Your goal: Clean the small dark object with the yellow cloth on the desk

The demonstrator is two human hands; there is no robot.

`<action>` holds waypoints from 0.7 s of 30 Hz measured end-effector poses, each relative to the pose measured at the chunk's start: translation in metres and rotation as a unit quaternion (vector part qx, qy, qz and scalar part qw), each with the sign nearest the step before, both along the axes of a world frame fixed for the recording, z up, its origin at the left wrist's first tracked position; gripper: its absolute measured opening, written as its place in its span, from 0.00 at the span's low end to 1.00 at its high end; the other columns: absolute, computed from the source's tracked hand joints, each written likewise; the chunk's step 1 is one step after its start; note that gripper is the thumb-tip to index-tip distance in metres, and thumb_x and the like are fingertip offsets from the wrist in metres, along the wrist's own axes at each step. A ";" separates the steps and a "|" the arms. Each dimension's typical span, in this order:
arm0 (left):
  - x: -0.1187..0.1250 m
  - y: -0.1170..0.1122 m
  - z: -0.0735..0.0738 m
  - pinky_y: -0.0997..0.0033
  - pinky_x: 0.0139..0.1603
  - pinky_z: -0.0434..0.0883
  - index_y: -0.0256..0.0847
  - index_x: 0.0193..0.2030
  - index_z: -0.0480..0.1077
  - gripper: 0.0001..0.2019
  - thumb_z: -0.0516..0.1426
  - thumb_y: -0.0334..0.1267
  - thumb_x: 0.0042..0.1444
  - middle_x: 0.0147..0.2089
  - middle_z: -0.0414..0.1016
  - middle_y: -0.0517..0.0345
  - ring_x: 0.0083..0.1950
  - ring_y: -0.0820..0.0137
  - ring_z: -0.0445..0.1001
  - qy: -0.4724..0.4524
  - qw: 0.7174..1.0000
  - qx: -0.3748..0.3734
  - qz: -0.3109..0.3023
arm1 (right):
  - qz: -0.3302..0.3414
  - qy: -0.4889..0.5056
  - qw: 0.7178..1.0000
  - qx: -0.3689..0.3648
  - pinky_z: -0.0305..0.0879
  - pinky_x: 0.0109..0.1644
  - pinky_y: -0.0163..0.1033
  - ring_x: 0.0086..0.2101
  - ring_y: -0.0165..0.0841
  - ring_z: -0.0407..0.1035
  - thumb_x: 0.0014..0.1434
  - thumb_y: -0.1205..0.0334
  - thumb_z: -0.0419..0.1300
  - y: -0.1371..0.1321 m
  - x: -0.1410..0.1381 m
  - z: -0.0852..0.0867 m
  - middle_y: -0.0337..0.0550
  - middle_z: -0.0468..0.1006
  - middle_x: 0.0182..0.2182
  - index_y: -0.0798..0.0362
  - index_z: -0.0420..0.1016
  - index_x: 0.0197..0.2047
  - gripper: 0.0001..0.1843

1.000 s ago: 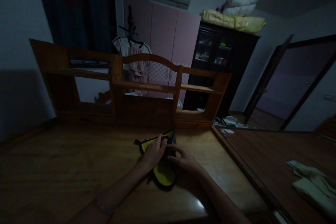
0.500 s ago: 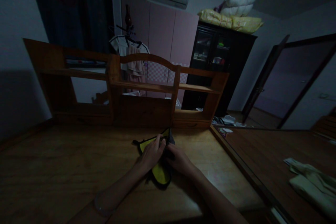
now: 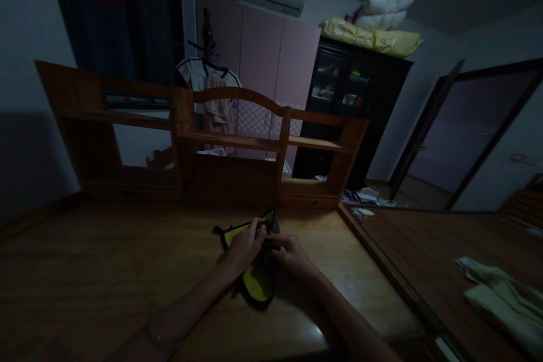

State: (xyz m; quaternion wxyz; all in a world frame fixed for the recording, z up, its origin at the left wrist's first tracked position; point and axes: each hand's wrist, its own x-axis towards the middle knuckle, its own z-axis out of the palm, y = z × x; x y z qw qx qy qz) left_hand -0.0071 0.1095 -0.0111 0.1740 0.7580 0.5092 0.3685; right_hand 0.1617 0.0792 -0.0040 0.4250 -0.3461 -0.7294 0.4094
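Note:
A yellow fabric piece with black edging (image 3: 257, 285) lies spread on the wooden tabletop, with short black tabs at its left corners and a dark grey part at its right. I cannot tell its exact kind. My left hand (image 3: 246, 246) is closed on its middle, thumb and fingers bent over the dark part. From the right, my right hand (image 3: 291, 254) meets it with curled fingers, the index finger reaching to the left fingertips. What the right fingers pinch there is small and dark, and I cannot make it out.
A wooden shelf unit (image 3: 231, 141) stands along the tabletop's (image 3: 127, 271) far edge. A raised wooden rim (image 3: 382, 263) borders the right side. Beyond it, pale green cloth (image 3: 504, 297) lies on the lower brown surface.
My right hand has shifted slightly, its index finger now straighter toward the left fingertips. My left hand keeps its hold on the fabric. The view has moved a little.

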 end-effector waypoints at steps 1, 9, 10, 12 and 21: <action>0.000 0.000 0.000 0.66 0.48 0.67 0.43 0.56 0.61 0.21 0.40 0.51 0.66 0.48 0.76 0.49 0.51 0.61 0.75 -0.001 1.000 0.002 -0.003 | 0.019 0.019 0.999 -0.025 0.67 0.50 0.47 0.44 0.42 0.73 0.49 0.67 0.62 0.000 -0.001 0.001 0.44 0.81 0.41 0.52 0.77 0.49 0.21; 0.000 -0.002 0.001 0.67 0.48 0.67 0.44 0.55 0.61 0.19 0.41 0.49 0.66 0.46 0.77 0.50 0.50 0.61 0.75 0.013 1.000 0.002 -0.008 | -0.004 -0.004 1.000 -0.013 0.67 0.49 0.45 0.43 0.41 0.73 0.47 0.67 0.65 0.000 -0.002 -0.001 0.44 0.81 0.42 0.52 0.78 0.47 0.21; 0.000 -0.002 0.001 0.67 0.49 0.67 0.44 0.56 0.61 0.19 0.41 0.49 0.66 0.47 0.77 0.50 0.50 0.61 0.75 0.012 1.000 0.003 -0.010 | -0.010 -0.012 1.000 -0.005 0.68 0.49 0.45 0.43 0.41 0.73 0.47 0.67 0.65 -0.001 -0.002 -0.001 0.44 0.81 0.42 0.52 0.78 0.47 0.21; 0.000 -0.002 0.001 0.66 0.50 0.67 0.43 0.56 0.61 0.19 0.42 0.49 0.66 0.48 0.76 0.49 0.51 0.61 0.74 0.013 1.000 0.003 -0.006 | -0.024 -0.024 0.999 0.006 0.68 0.49 0.45 0.43 0.41 0.74 0.47 0.67 0.64 -0.002 -0.002 -0.002 0.44 0.81 0.41 0.52 0.78 0.47 0.21; 0.000 -0.003 0.005 0.68 0.46 0.68 0.44 0.53 0.63 0.18 0.42 0.49 0.66 0.45 0.77 0.51 0.49 0.62 0.76 0.017 1.000 0.007 -0.018 | -0.026 -0.044 0.998 0.034 0.69 0.47 0.44 0.40 0.41 0.75 0.49 0.67 0.63 -0.005 -0.002 0.001 0.40 0.82 0.37 0.52 0.81 0.41 0.14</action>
